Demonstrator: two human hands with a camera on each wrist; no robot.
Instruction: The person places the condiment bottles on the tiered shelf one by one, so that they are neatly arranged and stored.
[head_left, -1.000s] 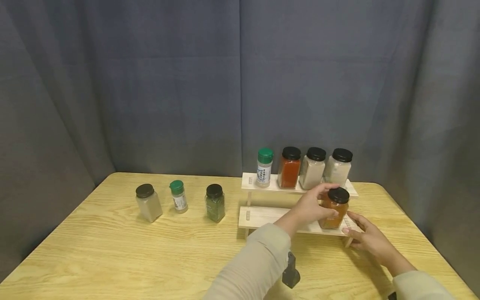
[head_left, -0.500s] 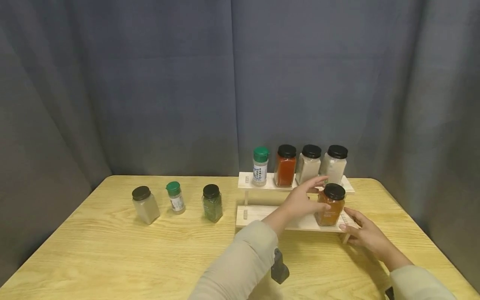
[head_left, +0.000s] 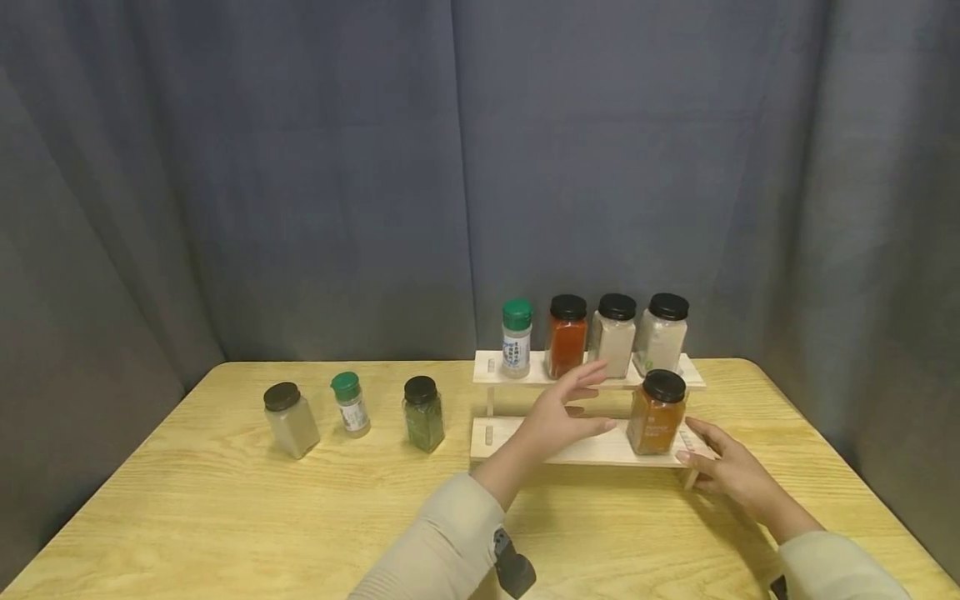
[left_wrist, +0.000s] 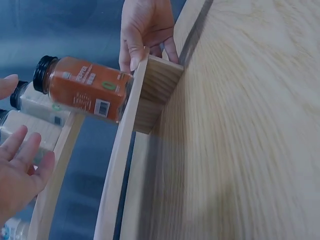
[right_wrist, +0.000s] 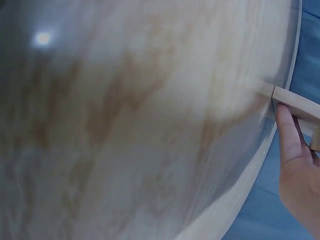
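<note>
Wooden rack point(head_left: 555, 451), orange-spice jar point(head_left: 656, 413)

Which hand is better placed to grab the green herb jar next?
Probably the left hand: it is open, holds nothing, and lies nearer the green herb jar. The right hand rests on the rack at its right end, farther away.

Light was soft and even, casting faint shadows under the wooden rack point(head_left: 585, 450). The head view stayed sharp; the right wrist view was blurred, warped, with a glare spot upper left.
</note>
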